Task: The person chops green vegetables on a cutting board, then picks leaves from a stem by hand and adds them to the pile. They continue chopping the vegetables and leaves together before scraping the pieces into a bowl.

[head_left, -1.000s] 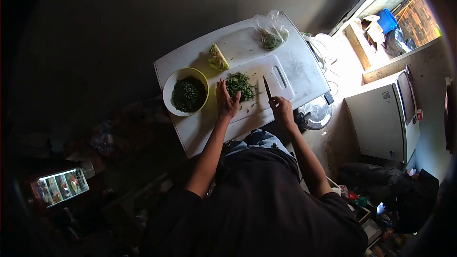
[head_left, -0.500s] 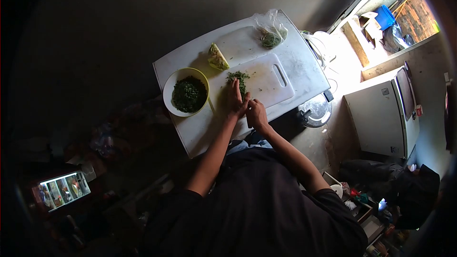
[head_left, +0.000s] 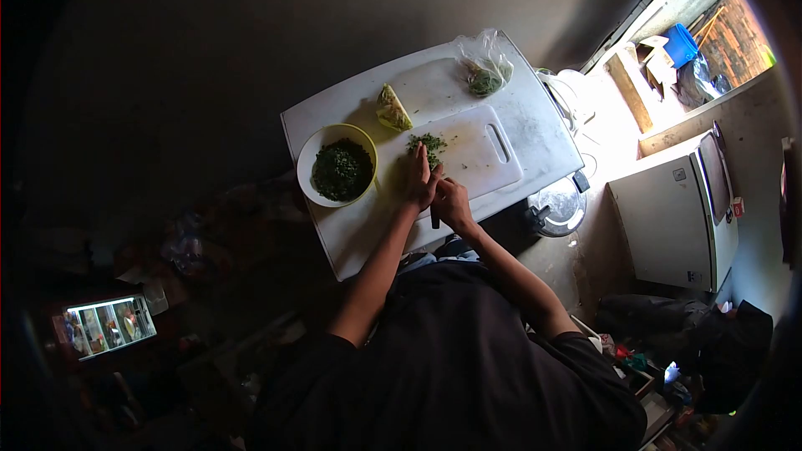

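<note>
Fingers stretched out, my left hand (head_left: 423,178) lies at the near-left part of the white cutting board (head_left: 479,142), over chopped green herbs (head_left: 430,144). My right hand (head_left: 453,200) is closed around a knife (head_left: 435,218); its dark handle end pokes out below the fist, and the blade is hidden by my hands. The two hands overlap at the thumbs in this view. Left of the board stands a yellow-rimmed bowl (head_left: 373,169) filled with chopped greens (head_left: 342,169). A cut cabbage wedge (head_left: 393,108) rests just beyond the board's left corner.
On the white table (head_left: 535,129), a clear plastic bag (head_left: 486,63) with greens lies near the far edge. A lidded pot (head_left: 558,207) stands beyond the table's right side. Farther right is a small white fridge (head_left: 664,210), and a lit screen (head_left: 110,326) glows at lower left.
The whole view has shifted a little, so the table appears slightly lower and farther right. Both hands stay close together over the board, and the herb pile beyond my fingers looks a bit more spread.
</note>
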Demonstrator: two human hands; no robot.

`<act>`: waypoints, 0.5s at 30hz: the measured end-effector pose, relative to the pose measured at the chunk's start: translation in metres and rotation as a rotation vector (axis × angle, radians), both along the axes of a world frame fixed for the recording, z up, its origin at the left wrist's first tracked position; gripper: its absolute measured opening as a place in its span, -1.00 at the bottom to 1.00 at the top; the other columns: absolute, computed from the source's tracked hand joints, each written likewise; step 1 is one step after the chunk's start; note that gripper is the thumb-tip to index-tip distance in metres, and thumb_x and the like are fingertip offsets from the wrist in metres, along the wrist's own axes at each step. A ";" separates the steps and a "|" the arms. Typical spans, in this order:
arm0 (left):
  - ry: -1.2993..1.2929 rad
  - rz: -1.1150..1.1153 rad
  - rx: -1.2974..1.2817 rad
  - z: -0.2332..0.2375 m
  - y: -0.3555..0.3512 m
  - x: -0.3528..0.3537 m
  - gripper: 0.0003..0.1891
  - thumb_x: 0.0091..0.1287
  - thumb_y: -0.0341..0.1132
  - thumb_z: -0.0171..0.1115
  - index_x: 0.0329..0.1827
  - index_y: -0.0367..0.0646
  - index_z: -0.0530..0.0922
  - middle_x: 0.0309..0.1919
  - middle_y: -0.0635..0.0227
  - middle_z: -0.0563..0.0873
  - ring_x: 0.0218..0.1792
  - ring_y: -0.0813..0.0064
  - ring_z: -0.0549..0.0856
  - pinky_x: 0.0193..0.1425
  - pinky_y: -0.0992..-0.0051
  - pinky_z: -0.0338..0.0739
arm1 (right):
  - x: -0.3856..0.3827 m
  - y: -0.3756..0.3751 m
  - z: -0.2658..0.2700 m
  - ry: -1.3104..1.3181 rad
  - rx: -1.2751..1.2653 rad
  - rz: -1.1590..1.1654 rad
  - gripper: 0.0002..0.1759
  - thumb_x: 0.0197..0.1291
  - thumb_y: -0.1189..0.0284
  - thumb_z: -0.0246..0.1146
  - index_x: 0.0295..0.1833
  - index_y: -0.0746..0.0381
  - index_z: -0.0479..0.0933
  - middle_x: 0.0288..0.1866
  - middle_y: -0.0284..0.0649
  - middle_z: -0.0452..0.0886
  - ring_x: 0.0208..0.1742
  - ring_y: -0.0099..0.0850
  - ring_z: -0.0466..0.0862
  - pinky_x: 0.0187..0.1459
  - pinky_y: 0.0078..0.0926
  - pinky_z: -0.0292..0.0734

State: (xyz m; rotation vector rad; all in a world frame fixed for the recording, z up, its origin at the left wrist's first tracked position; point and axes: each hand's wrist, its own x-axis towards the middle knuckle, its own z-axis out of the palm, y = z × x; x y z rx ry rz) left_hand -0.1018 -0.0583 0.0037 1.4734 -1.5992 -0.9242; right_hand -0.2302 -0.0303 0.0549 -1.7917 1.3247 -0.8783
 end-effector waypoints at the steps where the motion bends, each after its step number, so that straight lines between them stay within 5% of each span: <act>1: -0.001 -0.001 -0.002 0.003 -0.002 0.000 -0.10 0.56 0.23 -0.22 0.67 -0.30 -0.21 0.68 -0.01 -0.20 0.68 0.14 -0.21 0.70 0.24 -0.29 | 0.000 -0.001 0.005 -0.001 -0.002 -0.001 -0.83 0.13 0.47 0.29 -0.19 0.32 0.66 -0.37 0.01 0.61 -0.36 -0.05 0.66 -0.26 -0.16 0.56; 13: 0.076 -0.019 -0.098 0.035 0.001 -0.007 -0.11 0.57 0.20 -0.19 0.66 -0.31 -0.21 0.67 -0.01 -0.21 0.68 0.11 -0.21 0.69 0.22 -0.28 | -0.004 0.001 0.035 0.026 -0.054 -0.023 -0.83 0.11 0.43 0.33 -0.22 0.28 0.66 -0.41 -0.04 0.59 -0.40 -0.09 0.63 -0.30 -0.19 0.53; 15: 0.096 -0.001 -0.099 0.038 0.003 -0.010 -0.10 0.56 0.20 -0.17 0.67 -0.31 -0.22 0.68 -0.01 -0.22 0.68 0.11 -0.22 0.69 0.20 -0.30 | -0.007 0.001 0.045 0.041 -0.014 0.002 -0.83 0.14 0.46 0.29 -0.19 0.31 0.66 -0.32 0.10 0.63 -0.28 0.07 0.68 -0.21 -0.10 0.57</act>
